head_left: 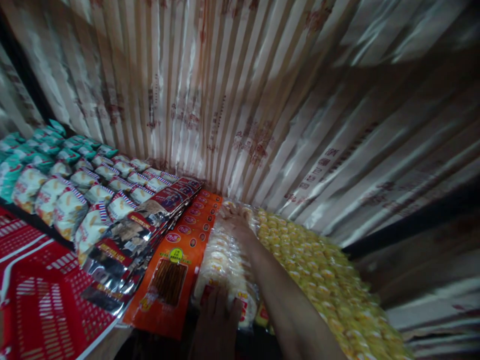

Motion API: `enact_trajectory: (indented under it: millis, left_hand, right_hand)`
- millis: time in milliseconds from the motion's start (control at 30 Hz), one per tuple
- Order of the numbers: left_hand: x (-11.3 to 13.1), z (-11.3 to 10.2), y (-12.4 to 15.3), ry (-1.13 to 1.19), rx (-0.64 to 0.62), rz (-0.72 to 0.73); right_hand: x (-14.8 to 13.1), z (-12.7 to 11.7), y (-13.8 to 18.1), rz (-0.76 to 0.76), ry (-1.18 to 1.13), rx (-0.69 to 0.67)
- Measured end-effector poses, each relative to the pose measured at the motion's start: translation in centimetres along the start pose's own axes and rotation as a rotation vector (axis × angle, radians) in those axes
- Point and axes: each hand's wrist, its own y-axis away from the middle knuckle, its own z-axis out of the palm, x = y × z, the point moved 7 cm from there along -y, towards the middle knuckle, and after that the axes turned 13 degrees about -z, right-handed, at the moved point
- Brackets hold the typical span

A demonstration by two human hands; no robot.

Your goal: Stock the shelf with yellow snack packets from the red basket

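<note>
My right hand (237, 224) reaches to the far end of a row of clear bags of white round crackers (221, 257). It lies over the rear bags, its fingers stretched out. At the near end, my left hand (217, 312) rests against the front bag with its fingers extended and the thumb apart; shadow darkens it. Left of this row are orange packets of brown sticks (168, 280), overlapping front to back. On the other side, yellow-wrapped small packs (311, 270) stand in dense rows beside my right forearm.
Dark silvery packets (129, 240) lean left of the orange ones. Further left stand white snack bags (71, 205) and green bags (48, 145). A red plastic basket (41, 300) sits at lower left. Pleated printed sheeting (225, 100) rises behind the goods.
</note>
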Motion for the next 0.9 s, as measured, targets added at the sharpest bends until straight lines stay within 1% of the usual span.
enact_trajectory:
  millis: [100,167,267,333,400,467,567,633,733,900]
  left_hand:
    - [0.3,-0.4,-0.3,-0.01,-0.042,-0.013]
    - [0.3,-0.3,0.0,-0.014,-0.093,-0.021]
    - [0.1,0.1,0.6,0.003,-0.172,-0.023]
    - [0.1,0.1,0.8,0.029,-0.198,-0.017]
    - [0.1,-0.1,0.6,0.048,-0.211,-0.025]
    - [0.3,-0.4,0.0,0.047,-0.239,-0.036]
    - [0.8,-0.8,-1.2,0.032,-0.32,-0.042]
    - [1.0,-1.2,-1.9,0.025,-0.346,-0.057]
    - [1.1,-1.6,-2.3,0.05,-0.358,-0.062]
    - [0.9,-1.4,-1.9,0.097,-0.354,-0.057]
  right_hand:
    - [-0.2,-0.7,0.7,0.003,-0.011,0.003]
    - [-0.3,-1.1,2.1,0.025,-0.005,0.01]
    - [-0.8,-1.1,5.4,0.07,-0.015,0.003]
    - [-1.5,-0.9,7.9,0.086,-0.033,0.003]
    - [-2.3,-0.6,10.0,0.077,-0.045,0.019]
    - [-3.2,0.0,11.3,0.048,-0.056,0.027]
    - [-3.9,1.0,12.2,0.048,-0.034,0.063]
    - [-4.1,1.3,12.4,0.063,0.01,0.107]
    - [-4.2,1.7,12.3,0.066,0.045,0.142]
    - [-4.2,1.2,12.3,0.027,-0.01,0.182]
